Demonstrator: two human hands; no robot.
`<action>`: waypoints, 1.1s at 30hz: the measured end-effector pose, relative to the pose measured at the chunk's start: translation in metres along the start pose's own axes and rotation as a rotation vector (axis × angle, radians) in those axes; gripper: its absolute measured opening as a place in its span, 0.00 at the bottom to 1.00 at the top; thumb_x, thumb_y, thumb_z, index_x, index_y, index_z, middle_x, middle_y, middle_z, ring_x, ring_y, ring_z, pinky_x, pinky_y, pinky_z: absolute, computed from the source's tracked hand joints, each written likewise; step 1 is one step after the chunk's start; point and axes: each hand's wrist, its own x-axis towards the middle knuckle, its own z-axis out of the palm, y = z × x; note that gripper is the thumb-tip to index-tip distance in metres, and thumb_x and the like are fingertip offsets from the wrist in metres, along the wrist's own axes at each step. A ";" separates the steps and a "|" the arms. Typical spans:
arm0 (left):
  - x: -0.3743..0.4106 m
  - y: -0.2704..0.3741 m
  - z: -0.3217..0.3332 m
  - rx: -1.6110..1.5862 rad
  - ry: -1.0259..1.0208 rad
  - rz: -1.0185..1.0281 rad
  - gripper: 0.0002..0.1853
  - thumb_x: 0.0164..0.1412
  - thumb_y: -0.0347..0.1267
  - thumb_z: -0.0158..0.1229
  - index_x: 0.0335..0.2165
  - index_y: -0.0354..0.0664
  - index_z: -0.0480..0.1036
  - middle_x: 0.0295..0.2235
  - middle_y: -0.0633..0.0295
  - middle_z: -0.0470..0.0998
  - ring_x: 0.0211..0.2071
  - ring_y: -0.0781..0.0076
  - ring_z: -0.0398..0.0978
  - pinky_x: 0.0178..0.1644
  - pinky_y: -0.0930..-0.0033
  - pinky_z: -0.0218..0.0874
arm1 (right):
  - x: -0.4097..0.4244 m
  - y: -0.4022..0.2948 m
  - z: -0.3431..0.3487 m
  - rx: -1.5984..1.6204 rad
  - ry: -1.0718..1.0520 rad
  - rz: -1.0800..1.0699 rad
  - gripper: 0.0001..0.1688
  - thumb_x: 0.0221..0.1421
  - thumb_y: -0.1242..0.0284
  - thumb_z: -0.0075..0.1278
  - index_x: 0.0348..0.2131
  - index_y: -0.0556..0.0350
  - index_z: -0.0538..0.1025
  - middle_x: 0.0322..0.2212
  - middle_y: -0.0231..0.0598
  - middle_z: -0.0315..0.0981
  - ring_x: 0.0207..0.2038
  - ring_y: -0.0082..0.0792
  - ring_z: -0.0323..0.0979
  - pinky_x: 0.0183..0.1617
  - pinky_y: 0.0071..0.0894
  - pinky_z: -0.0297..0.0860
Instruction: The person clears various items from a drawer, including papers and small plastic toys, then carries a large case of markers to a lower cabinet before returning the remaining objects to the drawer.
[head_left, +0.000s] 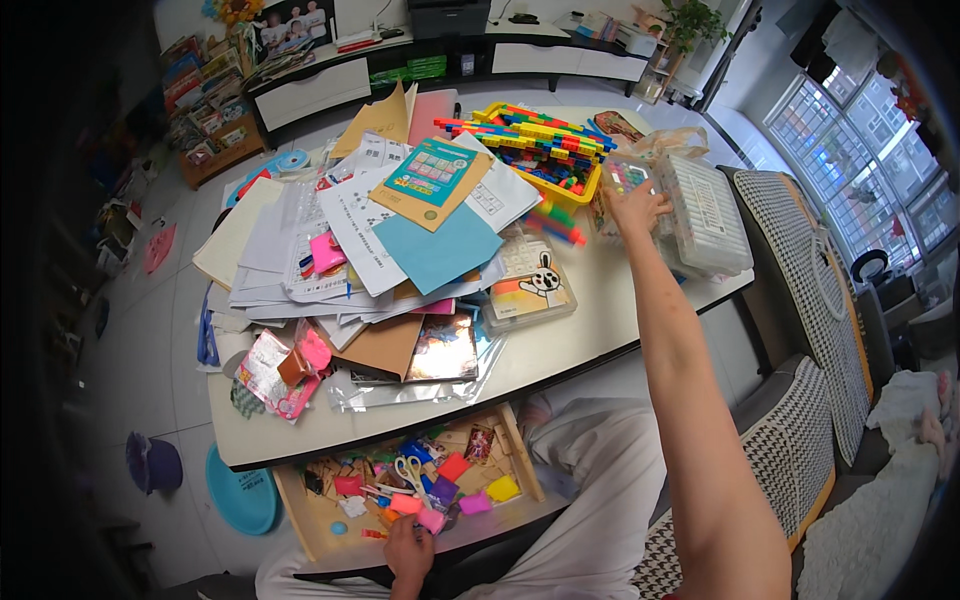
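My right hand (637, 206) reaches over the table to a clear plastic box of colourful beads (626, 176), its fingers spread at the box; whether it grips the box I cannot tell. A white-clear plastic case (705, 214) stands just right of it, and a yellow basket (583, 196) of toy building bricks on its left. My left hand (409, 551) is at the front of the pulled-out drawer (532, 480), by a pink packet (431, 520); its fingertips are partly hidden. White-handled scissors (412, 474) and several coloured packets lie in the drawer.
Papers and a blue sheet (439, 251) are heaped on the table (600, 322). A clear box with a cartoon rabbit (532, 289) lies near the middle. Below left are a teal basin (240, 491) and a purple bin (154, 463). A houndstooth-covered sofa (787, 427) stands at right.
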 end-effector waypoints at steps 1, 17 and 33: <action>0.000 -0.001 -0.001 0.012 0.004 -0.003 0.15 0.46 0.31 0.53 0.36 0.39 0.69 0.33 0.53 0.71 0.34 0.52 0.71 0.35 0.58 0.63 | -0.009 0.001 0.005 -0.006 0.080 -0.073 0.42 0.40 0.53 0.57 0.49 0.58 0.61 0.51 0.61 0.49 0.55 0.59 0.46 0.54 0.53 0.58; -0.001 0.009 0.002 -0.022 0.000 0.002 0.16 0.45 0.31 0.53 0.37 0.38 0.69 0.33 0.55 0.71 0.34 0.54 0.70 0.34 0.57 0.63 | -0.160 0.046 0.056 0.555 -0.476 -0.071 0.33 0.45 0.56 0.53 0.40 0.70 0.70 0.36 0.58 0.70 0.40 0.52 0.69 0.46 0.48 0.64; -0.005 0.003 -0.007 0.057 0.028 0.006 0.15 0.47 0.32 0.51 0.36 0.40 0.68 0.33 0.54 0.70 0.33 0.53 0.71 0.33 0.55 0.63 | -0.099 0.086 -0.132 0.660 -0.719 -0.001 0.27 0.46 0.62 0.50 0.41 0.65 0.73 0.25 0.44 0.73 0.19 0.29 0.70 0.22 0.27 0.67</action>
